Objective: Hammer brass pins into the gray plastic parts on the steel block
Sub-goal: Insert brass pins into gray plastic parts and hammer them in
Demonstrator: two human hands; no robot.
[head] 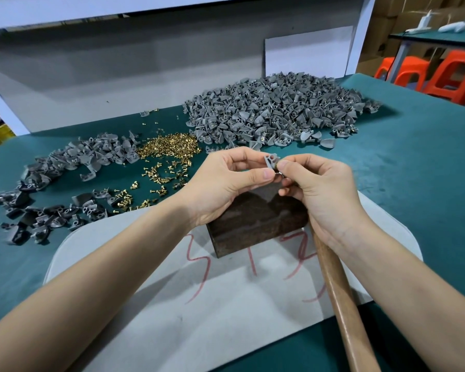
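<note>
Hammer (338, 296) beneath my right hand (325, 194), which pinches a pin (276, 165) into the part (269, 160) my left hand (226, 181) grips. Unpinned pile (86, 154) awaits.

rough rusty steel block (255, 221); smooth glossy wooden handle (341, 299)

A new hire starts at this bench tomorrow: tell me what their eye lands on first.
The left hand and right hand pinch one gray plastic part at centre, above the dark steel block. Behind, a heap of gray parts fills the far right of the table, a glinting pile of brass pins to its left. A wooden hammer handle slants under the right wrist.
</note>
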